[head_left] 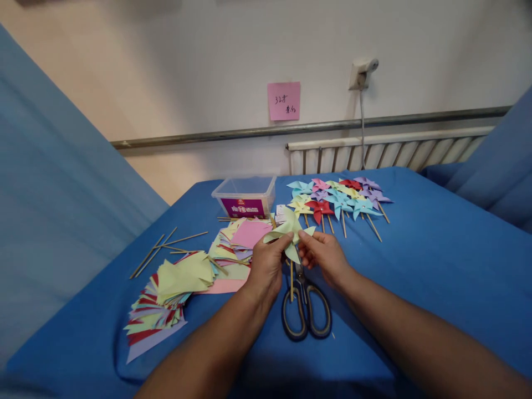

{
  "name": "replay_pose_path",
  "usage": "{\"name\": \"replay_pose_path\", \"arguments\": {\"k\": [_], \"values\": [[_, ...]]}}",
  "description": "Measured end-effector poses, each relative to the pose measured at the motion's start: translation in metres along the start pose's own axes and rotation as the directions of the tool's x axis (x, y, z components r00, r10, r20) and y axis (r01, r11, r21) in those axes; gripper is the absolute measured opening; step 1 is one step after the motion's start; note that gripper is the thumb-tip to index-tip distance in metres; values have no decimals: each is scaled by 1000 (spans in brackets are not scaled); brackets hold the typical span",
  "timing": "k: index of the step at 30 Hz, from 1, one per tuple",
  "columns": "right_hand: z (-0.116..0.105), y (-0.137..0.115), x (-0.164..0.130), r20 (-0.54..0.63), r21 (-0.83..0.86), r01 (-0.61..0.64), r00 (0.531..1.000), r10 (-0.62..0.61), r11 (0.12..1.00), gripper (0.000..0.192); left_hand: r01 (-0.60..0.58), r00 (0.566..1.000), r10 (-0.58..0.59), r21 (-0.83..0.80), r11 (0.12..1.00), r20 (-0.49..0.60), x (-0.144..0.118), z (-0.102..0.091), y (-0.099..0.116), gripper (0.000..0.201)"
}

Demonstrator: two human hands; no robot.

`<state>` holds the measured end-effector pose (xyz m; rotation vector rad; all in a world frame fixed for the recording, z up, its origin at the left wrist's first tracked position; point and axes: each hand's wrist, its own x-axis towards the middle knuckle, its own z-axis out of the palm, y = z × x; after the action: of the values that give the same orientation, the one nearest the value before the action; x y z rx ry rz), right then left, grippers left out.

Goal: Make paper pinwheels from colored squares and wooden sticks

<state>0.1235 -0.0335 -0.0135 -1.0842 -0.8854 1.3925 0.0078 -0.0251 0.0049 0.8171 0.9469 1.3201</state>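
I'm looking down on the blue counter (436,260), and I'll take the scissors (306,307) lying on it as my landmark. Largest on it is the fanned pile of cut coloured paper (166,299), well to the left of the scissors, with a second stack of paper squares (243,238) up and left of them. Beyond the scissors, toward the wall, lies a cluster of finished pinwheels (338,199) on sticks, and left of that cluster a clear plastic box (245,195). Loose wooden sticks (166,246) lie far left of the scissors. Now the hands, just above the scissors: my left hand (266,266) is pinched shut on the pale green pinwheel (288,231), and my right hand (324,256) has its grip closed on the same pinwheel from the other side. Its stick (291,280) hangs down beside the scissor blades.
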Motion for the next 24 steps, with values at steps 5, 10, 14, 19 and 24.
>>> {"name": "replay_pose_path", "arguments": {"k": [5,10,14,19,24], "values": [[1,2,1,-1,7,19,1000,-19,1000,51,5,1000,-5,-12,1000,6,1,-1,-2,26],[0,4,2,-14,-1,44,999,-44,999,48,14,1000,-14,-11,1000,-4,1,-3,-4,26],[-2,4,2,1,0,59,998,-59,998,48,19,1000,-19,-23,1000,8,1,-3,-4,26],[-4,8,5,102,75,128,986,-135,989,43,100,995,-97,-109,989,34,2,-3,1,25],[-4,7,10,119,92,203,970,-213,975,38,163,985,-154,-135,977,75,3,-3,6,28]]}}
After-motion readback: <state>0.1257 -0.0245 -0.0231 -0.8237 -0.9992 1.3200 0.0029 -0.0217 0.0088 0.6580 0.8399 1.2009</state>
